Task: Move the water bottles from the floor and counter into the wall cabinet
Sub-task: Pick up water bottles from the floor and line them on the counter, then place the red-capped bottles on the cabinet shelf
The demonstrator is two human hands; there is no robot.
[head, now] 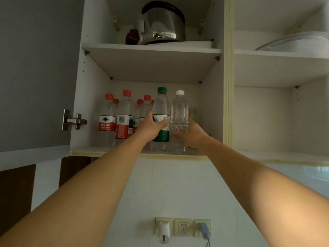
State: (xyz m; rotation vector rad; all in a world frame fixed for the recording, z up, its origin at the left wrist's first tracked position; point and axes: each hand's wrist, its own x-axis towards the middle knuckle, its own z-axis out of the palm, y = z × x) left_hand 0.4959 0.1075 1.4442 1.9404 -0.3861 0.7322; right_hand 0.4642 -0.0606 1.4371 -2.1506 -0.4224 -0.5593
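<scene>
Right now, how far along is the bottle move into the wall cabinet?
Done: several red-capped bottles already stand on the cabinet's lower shelf. In hand: the left hand grips the green-capped bottle and the right hand holds the clear white-capped bottle, both upright at the shelf's front. Left: releasing these two. The floor and counter are out of view, so I cannot tell whether more bottles remain.

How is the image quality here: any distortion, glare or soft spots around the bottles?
Head view: wide-angle bending bows the cabinet edges and stretches the forearms; light is dim and even; the kettle carries bright reflections; the white-capped bottle looks soft and low-contrast against the back wall; labels stay partly legible.
</scene>
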